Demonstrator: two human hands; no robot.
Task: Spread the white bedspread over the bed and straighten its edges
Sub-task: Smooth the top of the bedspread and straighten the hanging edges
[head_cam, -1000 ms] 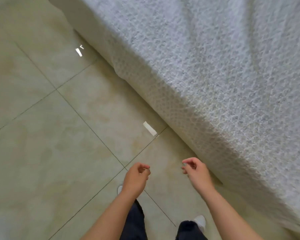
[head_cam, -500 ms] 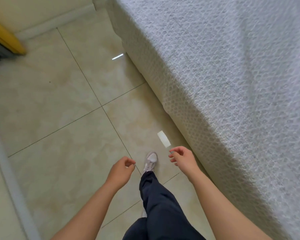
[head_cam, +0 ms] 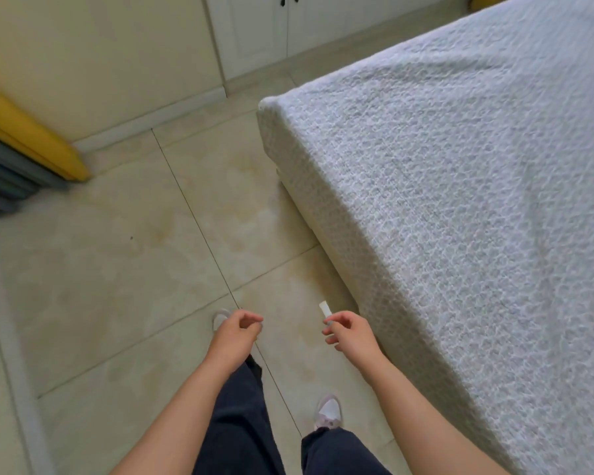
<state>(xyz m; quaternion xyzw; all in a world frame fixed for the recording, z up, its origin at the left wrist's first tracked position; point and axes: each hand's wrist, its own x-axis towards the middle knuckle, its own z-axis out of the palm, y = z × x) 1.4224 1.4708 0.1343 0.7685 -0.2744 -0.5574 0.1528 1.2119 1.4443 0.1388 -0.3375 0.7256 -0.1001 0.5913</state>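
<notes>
Far left: yellow/grey curtain (head_cam: 21, 156) against wall. Tiled floor (head_cam: 117, 269) mid-frame. Left hand (head_cam: 235, 334) over floor, fingers curled loosely together, holding nothing. Shoe (head_cam: 328, 411) and dark trousers (head_cam: 240, 416) below. Right hand (head_cam: 352, 334) just beside bed edge, fingers half-curled, slightly apart, empty, not touching fabric. White bedspread (head_cam: 460, 200) covers bed on right, draped over corner and down the side, top mostly flat w/ faint creases.

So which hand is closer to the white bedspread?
The right hand. It hangs just beside the white bedspread draped down the bed's side, not touching it. The left hand is further out over the floor tiles, above one shoe.
</notes>
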